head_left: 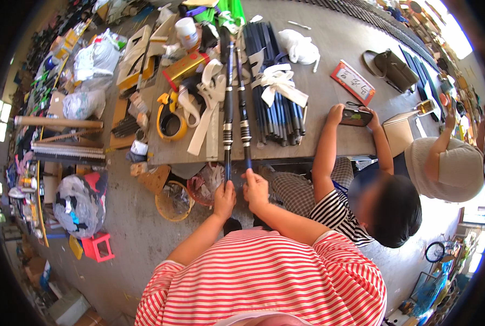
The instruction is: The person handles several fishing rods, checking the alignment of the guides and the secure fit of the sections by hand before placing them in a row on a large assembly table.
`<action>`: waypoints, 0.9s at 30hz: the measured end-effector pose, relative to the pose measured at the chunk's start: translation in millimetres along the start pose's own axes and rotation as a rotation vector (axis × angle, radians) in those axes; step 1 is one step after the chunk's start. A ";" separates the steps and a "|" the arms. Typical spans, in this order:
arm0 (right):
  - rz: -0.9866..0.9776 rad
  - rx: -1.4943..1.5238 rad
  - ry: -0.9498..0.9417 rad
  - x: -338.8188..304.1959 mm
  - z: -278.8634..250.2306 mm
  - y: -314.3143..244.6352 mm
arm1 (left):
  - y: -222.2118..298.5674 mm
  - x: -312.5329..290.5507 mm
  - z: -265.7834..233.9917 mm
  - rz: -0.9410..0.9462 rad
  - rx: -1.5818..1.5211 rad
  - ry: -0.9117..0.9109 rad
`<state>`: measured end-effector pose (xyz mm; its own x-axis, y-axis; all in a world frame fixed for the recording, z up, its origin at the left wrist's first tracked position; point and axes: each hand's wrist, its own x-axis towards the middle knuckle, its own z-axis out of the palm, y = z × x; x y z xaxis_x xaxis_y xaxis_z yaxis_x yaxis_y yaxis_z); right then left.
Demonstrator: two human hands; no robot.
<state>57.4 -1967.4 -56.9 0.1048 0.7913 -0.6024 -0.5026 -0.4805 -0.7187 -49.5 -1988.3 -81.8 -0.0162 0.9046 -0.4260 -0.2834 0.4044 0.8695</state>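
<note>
Two dark fishing rods lie side by side over the near edge of the worktable [334, 142], pointing away from me. My left hand [224, 201] is closed round the butt of the left fishing rod [229, 103]. The butt of the right fishing rod [242, 103] is gripped in my right hand [256, 190]. Both rods carry silvery bands on their handles; their far ends run in among clutter. Just right of them rests a bundle of dark blue rods [264, 122], tied with white cloth strips [279, 84]. Pale cloth straps [201, 127] lie to the left.
A tape roll [172, 126] and a red-gold box [185, 70] sit left on the table. Beside me on the right, another person [351, 201] holds a phone [356, 117]. Baskets [174, 201] stand below the edge, a pink stool [97, 247] further left.
</note>
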 end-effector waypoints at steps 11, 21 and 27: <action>-0.326 0.087 -0.039 -50.2 37.0 -34.4 | 19.8 -12.5 15.8 0.359 0.430 0.118; -0.821 0.201 0.121 -191.7 35.6 -29.6 | 74.6 -133.6 29.6 0.506 0.210 -0.317; -1.106 0.135 0.247 -292.3 -32.3 -23.9 | 56.3 -224.8 66.2 0.613 0.122 -0.703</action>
<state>66.5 -2199.4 125.1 0.7061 0.6525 0.2750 -0.1163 0.4900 -0.8639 1.6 -2160.0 79.4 0.4647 0.8222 0.3288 -0.3146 -0.1938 0.9292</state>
